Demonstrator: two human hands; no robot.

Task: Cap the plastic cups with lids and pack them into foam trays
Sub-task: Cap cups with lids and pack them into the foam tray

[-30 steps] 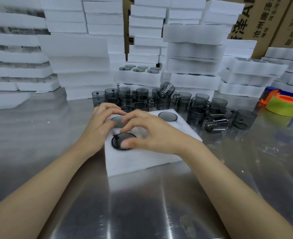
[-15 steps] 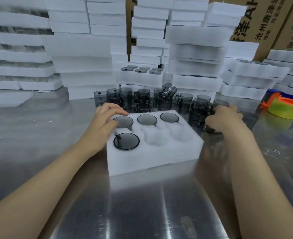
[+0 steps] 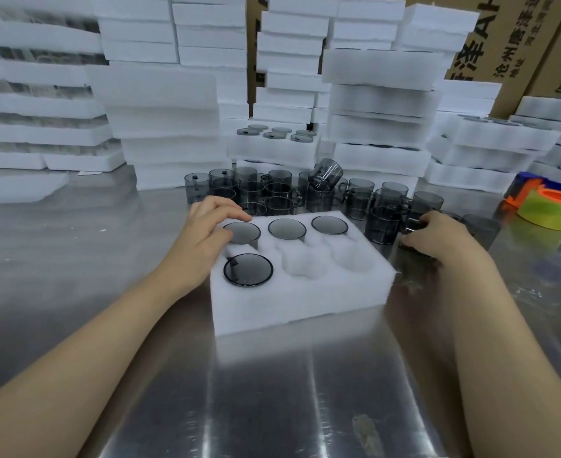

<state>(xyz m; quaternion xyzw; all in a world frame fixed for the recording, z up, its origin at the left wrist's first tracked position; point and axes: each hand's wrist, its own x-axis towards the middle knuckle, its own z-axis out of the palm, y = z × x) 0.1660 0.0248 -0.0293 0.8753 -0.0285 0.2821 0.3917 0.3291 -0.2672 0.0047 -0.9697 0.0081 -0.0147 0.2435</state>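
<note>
Your left hand [image 3: 206,234] rests, fingers relaxed, on the white six-pocket foam tray [image 3: 305,302]. Your right hand [image 3: 437,241] grips a smoky grey plastic cup [image 3: 411,225] beside it.

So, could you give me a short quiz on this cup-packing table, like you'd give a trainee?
1. True or false: the foam tray has a cup in all six pockets.
2. The loose cups stand: A. behind and to the right of the tray; B. in front of the tray; C. stacked on top of the tray.
3. Fill in: the left hand rests at the tray's back ___ corner.

Key: 1. False, two front pockets are empty. 2. A. 3. Left.
</note>
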